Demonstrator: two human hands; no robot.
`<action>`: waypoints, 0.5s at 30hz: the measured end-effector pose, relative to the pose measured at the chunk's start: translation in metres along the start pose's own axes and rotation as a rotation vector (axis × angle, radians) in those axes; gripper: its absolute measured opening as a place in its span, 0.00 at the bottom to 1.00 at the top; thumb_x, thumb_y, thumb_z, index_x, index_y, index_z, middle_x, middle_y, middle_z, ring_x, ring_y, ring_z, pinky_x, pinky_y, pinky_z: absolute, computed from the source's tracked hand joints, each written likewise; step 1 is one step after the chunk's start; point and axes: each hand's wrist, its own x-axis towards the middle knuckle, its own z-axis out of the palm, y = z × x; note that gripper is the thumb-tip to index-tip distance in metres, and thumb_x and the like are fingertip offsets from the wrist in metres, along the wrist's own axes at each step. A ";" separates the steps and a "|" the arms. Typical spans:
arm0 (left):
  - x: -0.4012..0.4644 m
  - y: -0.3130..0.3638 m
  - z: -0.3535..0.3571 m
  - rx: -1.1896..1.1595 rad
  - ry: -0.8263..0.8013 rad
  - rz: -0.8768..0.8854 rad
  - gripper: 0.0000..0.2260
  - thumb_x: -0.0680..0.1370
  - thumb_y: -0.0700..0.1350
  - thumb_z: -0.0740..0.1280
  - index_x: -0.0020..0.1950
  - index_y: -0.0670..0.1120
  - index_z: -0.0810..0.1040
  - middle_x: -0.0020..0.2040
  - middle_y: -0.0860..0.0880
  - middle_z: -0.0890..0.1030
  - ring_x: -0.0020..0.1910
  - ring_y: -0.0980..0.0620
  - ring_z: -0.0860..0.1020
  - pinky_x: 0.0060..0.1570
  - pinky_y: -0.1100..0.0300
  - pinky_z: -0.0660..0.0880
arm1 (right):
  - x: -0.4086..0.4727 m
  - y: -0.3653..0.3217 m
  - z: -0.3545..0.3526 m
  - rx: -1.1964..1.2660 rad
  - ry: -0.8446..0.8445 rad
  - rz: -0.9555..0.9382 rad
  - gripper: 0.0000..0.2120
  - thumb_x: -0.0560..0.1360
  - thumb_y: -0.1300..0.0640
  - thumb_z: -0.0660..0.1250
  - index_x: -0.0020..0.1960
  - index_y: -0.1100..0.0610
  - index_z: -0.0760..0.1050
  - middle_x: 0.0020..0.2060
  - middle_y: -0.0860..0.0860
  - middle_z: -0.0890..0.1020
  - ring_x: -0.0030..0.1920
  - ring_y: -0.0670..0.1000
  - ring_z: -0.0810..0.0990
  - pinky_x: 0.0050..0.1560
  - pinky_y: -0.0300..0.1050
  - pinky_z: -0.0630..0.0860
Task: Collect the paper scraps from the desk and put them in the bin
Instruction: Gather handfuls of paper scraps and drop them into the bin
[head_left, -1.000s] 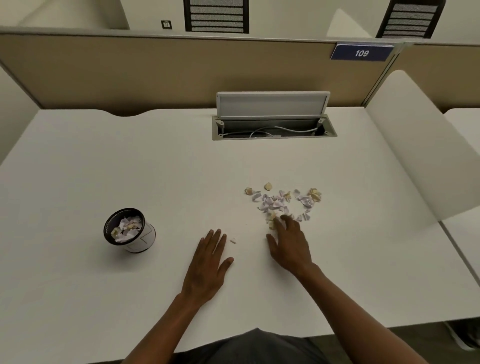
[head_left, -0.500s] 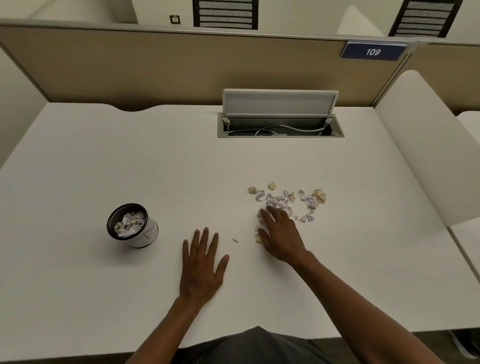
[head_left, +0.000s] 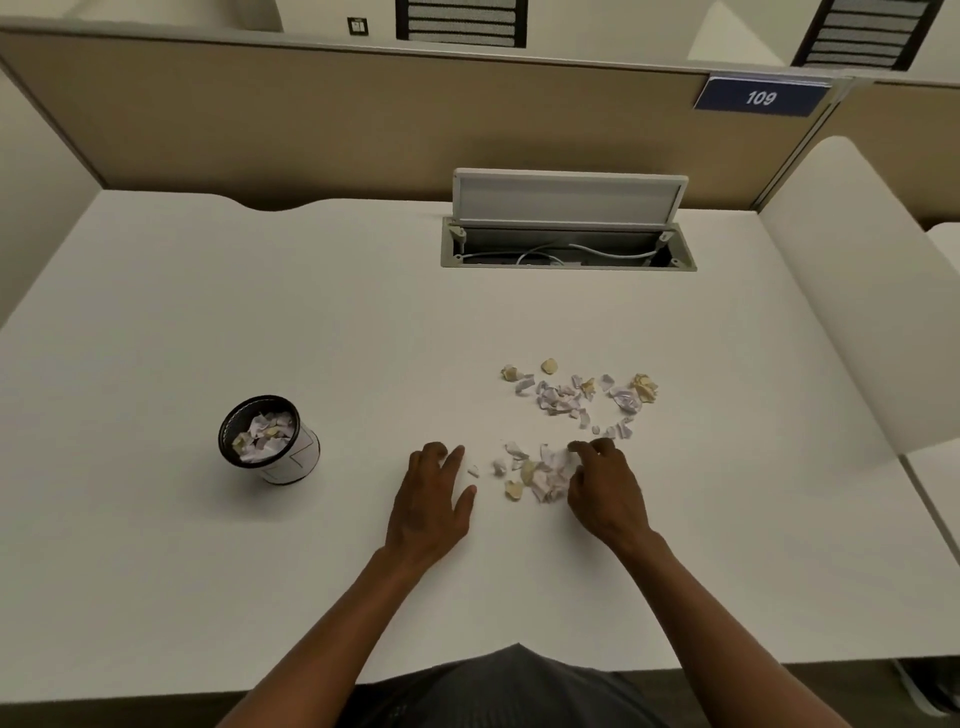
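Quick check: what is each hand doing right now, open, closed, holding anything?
Left hand: open, flat on the white desk, holding nothing.
Right hand: fingers curled beside small white and yellow paper scraps; grip cannot be told.

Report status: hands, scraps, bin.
Left hand flat on white desk, empty. Right hand raking small white and yellow paper scraps; more beyond. Black-rimmed round bin left, part-filled. Path clear.

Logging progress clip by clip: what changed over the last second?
The right hand raked part of the paper scraps toward the person, leaving a small pile beside its fingers. The left hand stayed flat on the desk. The far scraps and bin did not move.
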 end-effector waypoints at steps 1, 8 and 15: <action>0.004 0.003 -0.001 -0.010 -0.016 0.008 0.25 0.79 0.51 0.66 0.73 0.43 0.71 0.64 0.45 0.71 0.63 0.47 0.71 0.60 0.54 0.76 | -0.001 -0.002 0.003 -0.017 -0.030 -0.009 0.21 0.76 0.64 0.60 0.69 0.57 0.72 0.62 0.55 0.73 0.60 0.57 0.74 0.53 0.48 0.77; 0.014 0.023 0.006 -0.141 -0.096 0.080 0.21 0.78 0.45 0.67 0.70 0.42 0.73 0.58 0.46 0.74 0.57 0.49 0.75 0.58 0.59 0.75 | 0.000 -0.025 0.017 0.154 -0.031 -0.118 0.19 0.73 0.66 0.61 0.63 0.60 0.78 0.55 0.56 0.78 0.52 0.59 0.80 0.52 0.49 0.78; 0.022 0.024 0.001 -0.270 -0.041 0.073 0.20 0.81 0.41 0.63 0.74 0.44 0.70 0.64 0.47 0.75 0.62 0.49 0.75 0.63 0.58 0.74 | 0.018 -0.022 0.008 -0.029 -0.136 -0.181 0.27 0.74 0.64 0.63 0.72 0.54 0.71 0.68 0.54 0.72 0.66 0.58 0.71 0.60 0.51 0.77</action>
